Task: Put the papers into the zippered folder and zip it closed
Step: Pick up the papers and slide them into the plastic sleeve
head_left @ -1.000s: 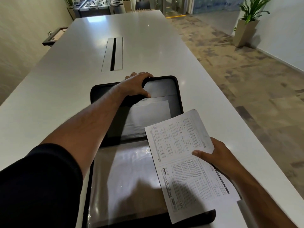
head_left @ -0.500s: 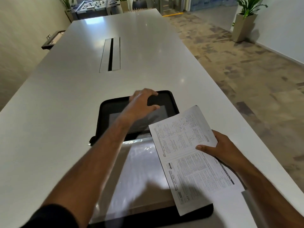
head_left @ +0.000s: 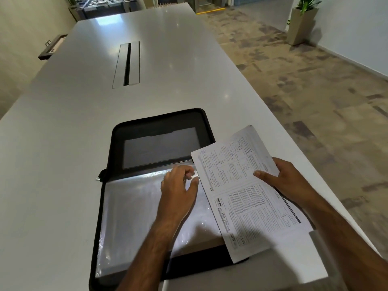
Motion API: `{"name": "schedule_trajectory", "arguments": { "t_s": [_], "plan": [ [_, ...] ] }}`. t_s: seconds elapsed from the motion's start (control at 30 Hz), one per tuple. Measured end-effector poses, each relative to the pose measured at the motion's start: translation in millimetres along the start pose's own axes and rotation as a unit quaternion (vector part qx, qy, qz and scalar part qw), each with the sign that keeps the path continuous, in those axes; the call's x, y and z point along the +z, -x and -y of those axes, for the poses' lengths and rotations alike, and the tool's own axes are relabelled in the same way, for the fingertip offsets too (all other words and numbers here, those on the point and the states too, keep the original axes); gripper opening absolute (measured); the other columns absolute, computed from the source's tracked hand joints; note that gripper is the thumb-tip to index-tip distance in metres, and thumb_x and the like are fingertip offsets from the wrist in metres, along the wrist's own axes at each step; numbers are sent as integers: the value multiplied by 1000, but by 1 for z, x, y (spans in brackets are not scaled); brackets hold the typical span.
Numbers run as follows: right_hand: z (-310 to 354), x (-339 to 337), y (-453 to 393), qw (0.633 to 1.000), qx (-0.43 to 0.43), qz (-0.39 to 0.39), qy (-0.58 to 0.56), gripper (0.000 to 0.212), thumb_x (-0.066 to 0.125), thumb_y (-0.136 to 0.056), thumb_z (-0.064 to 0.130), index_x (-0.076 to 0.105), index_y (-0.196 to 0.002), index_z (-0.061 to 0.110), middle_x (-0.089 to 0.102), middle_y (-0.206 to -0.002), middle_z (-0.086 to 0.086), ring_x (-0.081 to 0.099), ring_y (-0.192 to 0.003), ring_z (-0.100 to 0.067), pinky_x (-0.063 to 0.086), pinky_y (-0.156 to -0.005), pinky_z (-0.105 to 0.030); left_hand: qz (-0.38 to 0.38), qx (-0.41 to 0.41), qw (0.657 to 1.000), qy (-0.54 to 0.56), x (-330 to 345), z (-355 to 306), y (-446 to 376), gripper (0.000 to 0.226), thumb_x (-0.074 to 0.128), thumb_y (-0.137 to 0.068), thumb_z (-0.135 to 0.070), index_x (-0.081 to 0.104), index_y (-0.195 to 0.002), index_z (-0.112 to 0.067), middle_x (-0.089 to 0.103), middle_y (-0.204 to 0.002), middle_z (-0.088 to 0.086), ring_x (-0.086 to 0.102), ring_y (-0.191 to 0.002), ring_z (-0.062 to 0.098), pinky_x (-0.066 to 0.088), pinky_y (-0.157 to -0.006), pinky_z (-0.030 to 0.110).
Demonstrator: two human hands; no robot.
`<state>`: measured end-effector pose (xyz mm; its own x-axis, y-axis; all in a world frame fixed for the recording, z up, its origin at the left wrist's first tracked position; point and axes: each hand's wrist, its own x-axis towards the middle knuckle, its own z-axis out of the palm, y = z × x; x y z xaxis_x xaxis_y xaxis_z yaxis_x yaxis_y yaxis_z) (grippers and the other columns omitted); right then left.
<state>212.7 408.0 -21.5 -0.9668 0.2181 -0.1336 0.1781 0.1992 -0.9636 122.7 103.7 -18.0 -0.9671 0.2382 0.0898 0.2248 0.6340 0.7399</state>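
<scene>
My left hand (head_left: 178, 192) sits at the centre of the frame, fingers loosely spread and holding nothing, fingertips at the top edge of the clear plastic sleeve (head_left: 134, 208) as if feeling for its opening. My right hand (head_left: 287, 179), right of centre, is pinched on the papers (head_left: 247, 190), thumb on top of the printed sheets, which hang tilted over the right edge of the zippered folder (head_left: 117, 135). The folder lies open and flat on the white table (head_left: 63, 122), its dark lid toward the top of the frame, the shiny sleeve pages toward the bottom.

I judge I'm at the loading step: nothing is inside yet. Next I need to lift the sleeve's mouth with my left fingers, square the sheets to it and slide them in, before any closing or zipping. The zipper pull seems to be at the folder's left edge, though I can't make it out clearly.
</scene>
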Motion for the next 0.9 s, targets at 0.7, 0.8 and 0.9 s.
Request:
{"name": "schedule_trajectory", "arguments": {
  "t_s": [0.7, 0.8, 0.9],
  "plan": [
    [-13, -76, 7, 999, -17, -15, 29, 34, 83, -81, 44, 72, -113, 46, 80, -108, 12, 81, -88, -17, 66, -69, -34, 20, 2, 995, -99, 41, -15, 26, 23, 75, -88, -55, 58, -97, -41, 55, -101, -23, 49, -97, 3, 29, -92, 32],
    [-10, -82, 5, 999, -16, 0, 30, 32, 84, -80, 41, 73, -109, 49, 80, -106, 13, 81, -87, -16, 64, -64, -26, 15, -5, 996, -91, 40, -17, 27, 17, 72, -93, -51, 60, -90, -39, 57, -95, -22, 52, -91, 4, 31, -92, 32],
    [-8, -86, 2, 999, -12, 15, 40, 32, 85, -79, 40, 73, -105, 52, 81, -103, 14, 81, -85, -15, 62, -61, -23, 10, -18, 996, -84, 39, -21, 28, 16, 68, -97, -46, 61, -88, -36, 60, -94, -18, 53, -91, 7, 30, -93, 32]
  ]
}}
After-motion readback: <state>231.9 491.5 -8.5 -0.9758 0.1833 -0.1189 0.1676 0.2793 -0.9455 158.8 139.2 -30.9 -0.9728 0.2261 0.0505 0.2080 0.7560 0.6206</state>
